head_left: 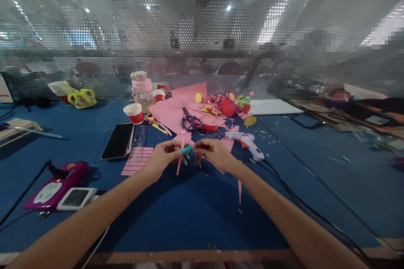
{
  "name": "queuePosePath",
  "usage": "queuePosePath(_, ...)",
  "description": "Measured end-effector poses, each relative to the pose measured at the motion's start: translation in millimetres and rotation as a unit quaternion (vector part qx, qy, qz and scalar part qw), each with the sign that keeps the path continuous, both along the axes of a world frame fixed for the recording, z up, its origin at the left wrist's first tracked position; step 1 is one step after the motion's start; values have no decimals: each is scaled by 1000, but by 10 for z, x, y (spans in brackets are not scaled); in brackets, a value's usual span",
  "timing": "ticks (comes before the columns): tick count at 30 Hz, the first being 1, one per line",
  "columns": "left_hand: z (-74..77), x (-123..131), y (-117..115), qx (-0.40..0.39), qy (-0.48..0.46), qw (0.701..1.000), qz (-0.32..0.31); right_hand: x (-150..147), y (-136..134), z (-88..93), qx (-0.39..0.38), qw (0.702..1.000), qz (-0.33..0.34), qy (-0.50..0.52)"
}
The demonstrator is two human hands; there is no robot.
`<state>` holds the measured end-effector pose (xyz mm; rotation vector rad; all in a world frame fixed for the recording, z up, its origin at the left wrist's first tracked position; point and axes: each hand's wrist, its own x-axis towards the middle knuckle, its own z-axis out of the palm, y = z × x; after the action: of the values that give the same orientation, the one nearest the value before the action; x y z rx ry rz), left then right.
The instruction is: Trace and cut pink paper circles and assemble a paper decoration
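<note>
My left hand (162, 156) and my right hand (213, 152) meet over the blue table (189, 214), fingers pinched together. Between them they hold a small teal piece (186, 149) with thin pink paper strips (179, 164) hanging from it. Cut pink strips (138, 160) lie just left of my left hand. A white hot glue gun (246, 141) rests close to my right hand, its black cord running toward the table's front right. Scissors (189, 121) lie on pink paper sheets (176, 111) behind my hands.
A black phone (118, 141) and a red paper cup (134, 113) sit at the left centre. A pink bottle (142, 90), colourful paper scraps (227, 105), a white board (271, 107) stand farther back. A magenta device (55, 185) lies front left. A perforated screen (202, 29) closes off the back.
</note>
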<state>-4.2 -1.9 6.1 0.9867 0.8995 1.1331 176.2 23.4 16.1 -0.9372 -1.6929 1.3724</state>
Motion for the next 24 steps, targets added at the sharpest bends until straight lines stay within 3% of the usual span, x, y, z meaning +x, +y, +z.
queuePosePath(8,7,35,-11,-53,-17,998,13,18,2,-20,-18,999,38,4)
queuePosePath(15,-11,34,-2,-67,-15,997,26,-36,-29,-21,-22,999,11,-23)
queuePosePath(19,-10,19,11,-68,-21,996,58,73,-18,99,87,990,-34,-109)
queuePosePath(22,-3,14,22,-63,-16,995,75,285,0,264,220,931,-185,-226)
queuePosePath(24,-2,15,27,-58,-10,995,85,444,7,338,269,838,-341,-330)
